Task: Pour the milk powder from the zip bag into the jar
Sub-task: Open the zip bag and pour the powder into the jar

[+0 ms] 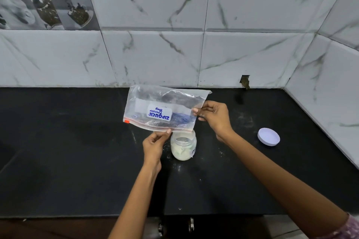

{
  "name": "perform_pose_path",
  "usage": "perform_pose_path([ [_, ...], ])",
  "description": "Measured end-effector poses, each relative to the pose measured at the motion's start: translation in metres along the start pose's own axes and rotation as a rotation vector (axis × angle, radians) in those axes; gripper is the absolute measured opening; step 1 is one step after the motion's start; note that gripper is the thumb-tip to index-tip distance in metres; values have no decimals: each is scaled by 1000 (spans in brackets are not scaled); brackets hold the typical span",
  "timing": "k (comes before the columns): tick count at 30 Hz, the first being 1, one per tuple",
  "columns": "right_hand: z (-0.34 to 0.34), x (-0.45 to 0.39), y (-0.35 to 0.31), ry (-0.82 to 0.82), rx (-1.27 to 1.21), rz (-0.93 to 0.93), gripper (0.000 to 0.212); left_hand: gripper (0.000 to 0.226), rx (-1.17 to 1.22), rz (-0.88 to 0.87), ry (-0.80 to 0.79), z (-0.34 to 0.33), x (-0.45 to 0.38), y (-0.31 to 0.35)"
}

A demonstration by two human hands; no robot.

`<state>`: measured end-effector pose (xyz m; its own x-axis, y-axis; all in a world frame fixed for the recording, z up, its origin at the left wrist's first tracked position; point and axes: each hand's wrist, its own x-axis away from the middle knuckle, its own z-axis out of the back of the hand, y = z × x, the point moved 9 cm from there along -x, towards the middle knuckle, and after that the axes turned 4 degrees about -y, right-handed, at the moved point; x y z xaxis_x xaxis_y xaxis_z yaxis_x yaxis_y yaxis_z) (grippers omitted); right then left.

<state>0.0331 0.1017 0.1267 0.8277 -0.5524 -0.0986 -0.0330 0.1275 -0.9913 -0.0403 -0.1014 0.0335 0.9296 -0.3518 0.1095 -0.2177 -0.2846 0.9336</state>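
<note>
So the zip bag (165, 108) is upside down, zip edge at the bottom, hanging right above the open jar (183, 146). Left hand (154, 146) pinches the zip edge from about 6 o'clock, thumb and fingers closed on the plastic. Right hand (214, 117) pinches the bag's side edge at 3 o'clock, same closed grip. The jar sits on the black counter (77, 151), partly full of white powder (181, 153), just at 3 o'clock of the left hand. Lid (268, 136) lies well off to the right.
</note>
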Motion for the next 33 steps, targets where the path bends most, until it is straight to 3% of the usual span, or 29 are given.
perform_pose_path([
  [4,-12,8,9,-75,60,7,16,9,-3,24,34,2,1,-3],
  [13,0,4,-4,-3,27,42,10,7,-25,55,31,0,1,-4],
  [18,7,-5,-23,28,123,102,13,54,-49,82,275,26,2,4],
  [23,11,-17,-57,16,271,205,12,61,-448,-221,380,32,8,72],
  [29,7,-23,-87,-10,270,267,17,57,-869,-685,227,-19,5,159],
  [33,4,-25,-102,-13,260,293,16,28,-1092,-792,50,-52,-3,184],
])
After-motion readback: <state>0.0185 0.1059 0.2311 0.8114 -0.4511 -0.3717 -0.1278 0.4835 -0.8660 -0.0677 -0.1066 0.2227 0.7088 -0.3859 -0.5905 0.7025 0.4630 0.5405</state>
